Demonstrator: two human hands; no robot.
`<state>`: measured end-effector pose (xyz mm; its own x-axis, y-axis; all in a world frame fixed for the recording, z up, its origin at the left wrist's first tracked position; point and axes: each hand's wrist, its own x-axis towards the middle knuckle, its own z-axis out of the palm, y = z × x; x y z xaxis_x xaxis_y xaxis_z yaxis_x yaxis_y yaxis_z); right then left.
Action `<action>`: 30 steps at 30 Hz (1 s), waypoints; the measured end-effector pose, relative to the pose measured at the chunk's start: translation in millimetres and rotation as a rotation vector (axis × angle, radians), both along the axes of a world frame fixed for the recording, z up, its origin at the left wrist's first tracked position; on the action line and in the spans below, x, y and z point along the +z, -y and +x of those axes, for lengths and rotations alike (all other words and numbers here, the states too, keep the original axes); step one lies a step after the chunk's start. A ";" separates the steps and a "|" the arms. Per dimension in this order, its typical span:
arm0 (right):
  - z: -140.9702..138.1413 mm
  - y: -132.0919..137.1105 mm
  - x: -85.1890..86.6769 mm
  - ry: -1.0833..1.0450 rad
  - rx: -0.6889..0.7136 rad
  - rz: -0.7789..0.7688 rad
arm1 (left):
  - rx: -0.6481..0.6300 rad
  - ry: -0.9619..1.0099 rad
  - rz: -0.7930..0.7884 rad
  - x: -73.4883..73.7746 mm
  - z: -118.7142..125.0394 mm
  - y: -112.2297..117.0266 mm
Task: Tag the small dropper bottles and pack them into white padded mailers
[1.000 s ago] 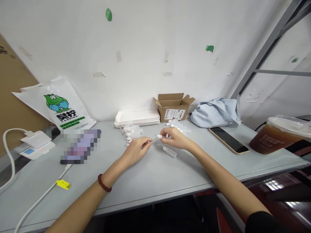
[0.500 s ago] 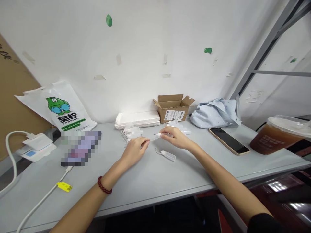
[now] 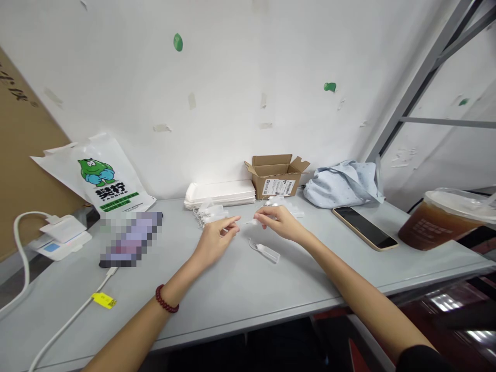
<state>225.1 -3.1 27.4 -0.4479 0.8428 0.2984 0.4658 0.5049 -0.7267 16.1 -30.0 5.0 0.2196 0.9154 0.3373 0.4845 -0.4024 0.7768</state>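
Observation:
My right hand (image 3: 277, 219) pinches a small needle-tip bottle (image 3: 253, 222), whose thin tip points left. Most of that bottle is hidden behind my fingers. Just to the left is my left hand (image 3: 217, 238), with a dark red bead bracelet on the wrist. Its index finger stretches toward the needle tip, apart from the thumb, and I see nothing held in it. Below my right hand another clear needle-tip bottle (image 3: 268, 253) lies on the table, its thin strap curling up to the left. Behind my left hand is a pile of similar bottles (image 3: 211, 211).
At the back are stacked white paper sleeves (image 3: 220, 192), an open cardboard box (image 3: 277, 181) and a light blue cloth bag (image 3: 343, 183). A phone (image 3: 364, 227) and a drink cup (image 3: 437, 222) stand right. A blurred device (image 3: 132, 240), a cable and a plastic bag (image 3: 112, 175) are left.
My left hand has let go of the bottle's thin strap and its index finger has straightened. My right hand keeps its pinch. The view has tilted slightly upward.

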 end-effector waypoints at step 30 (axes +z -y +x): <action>-5.1 3.5 0.1 -0.024 0.013 -0.055 | -0.031 0.033 -0.032 4.2 4.5 7.1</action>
<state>220.1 -6.6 27.5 -0.4523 0.8524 0.2624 0.4413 0.4696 -0.7647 20.6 -37.0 9.2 0.2368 0.9188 0.3159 0.4460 -0.3917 0.8048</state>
